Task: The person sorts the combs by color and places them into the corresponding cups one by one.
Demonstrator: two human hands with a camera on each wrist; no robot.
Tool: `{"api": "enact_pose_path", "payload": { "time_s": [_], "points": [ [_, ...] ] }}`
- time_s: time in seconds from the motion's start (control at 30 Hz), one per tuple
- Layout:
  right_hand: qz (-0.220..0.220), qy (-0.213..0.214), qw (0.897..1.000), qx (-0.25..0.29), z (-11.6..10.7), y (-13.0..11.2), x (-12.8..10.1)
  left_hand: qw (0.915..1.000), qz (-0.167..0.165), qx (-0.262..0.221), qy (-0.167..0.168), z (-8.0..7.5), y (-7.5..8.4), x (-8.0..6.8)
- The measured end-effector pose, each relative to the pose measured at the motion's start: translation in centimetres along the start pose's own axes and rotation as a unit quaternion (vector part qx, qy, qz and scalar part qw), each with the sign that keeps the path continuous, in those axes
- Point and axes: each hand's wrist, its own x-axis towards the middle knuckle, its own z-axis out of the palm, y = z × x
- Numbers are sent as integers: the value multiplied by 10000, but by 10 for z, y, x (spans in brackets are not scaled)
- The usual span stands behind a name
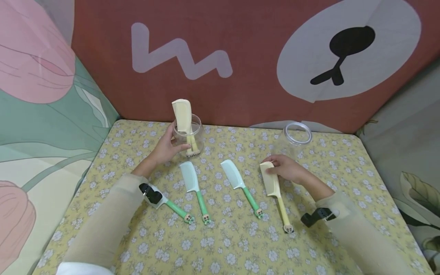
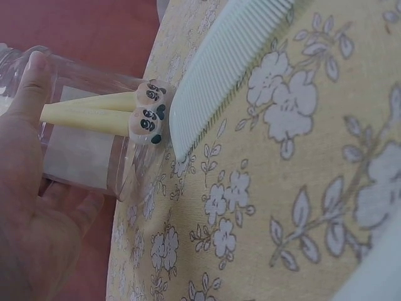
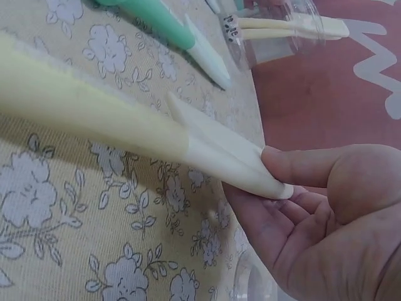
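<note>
My left hand (image 1: 170, 143) grips a clear jar (image 1: 196, 138) at the back of the flowered table; its thumb (image 2: 28, 81) lies along the jar's wall (image 2: 81, 160). Two cream-yellow combs (image 1: 182, 114) stand in the jar, heads up, panda-tipped handles (image 2: 148, 116) at the bottom. My right hand (image 1: 280, 168) pinches the head of another yellow comb (image 1: 275, 187) that lies on the table; thumb and fingers (image 3: 313, 188) hold the comb's tip (image 3: 238, 164).
Two pale blue combs with green handles (image 1: 191, 178) (image 1: 235, 176) lie between my hands. A third (image 1: 177, 210) is partly hidden under my left wrist. An empty clear jar (image 1: 297, 134) stands behind my right hand. Cloth walls close in the yellow tablecloth (image 1: 233, 244).
</note>
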Motion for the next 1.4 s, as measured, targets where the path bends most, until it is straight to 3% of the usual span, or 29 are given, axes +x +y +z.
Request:
{"api": "enact_pose_path", "payload": {
  "time_s": [0.1,0.47,0.77,0.9,1.13,1.4],
  "points": [
    [35,44,10000,24,0,-2,-1,10000,68,20,41,0,-13,4],
    [-382,413,9974,439,-19,-27,-15,9999,143,30,74,1,-14,6],
    [-710,851,9928,453,-37,-50,-22,9999,95,-16,115,0,-16,5],
    [-835,1019,9900,513,-41,-60,-25,9999,111,-50,112,1,-10,4],
    [-994,1302,9847,598,-43,-74,-25,10000,84,-53,4,0,18,-7],
    [-1067,1526,9791,814,-42,-88,-22,10000,59,-53,25,0,17,-7]
  ]
}}
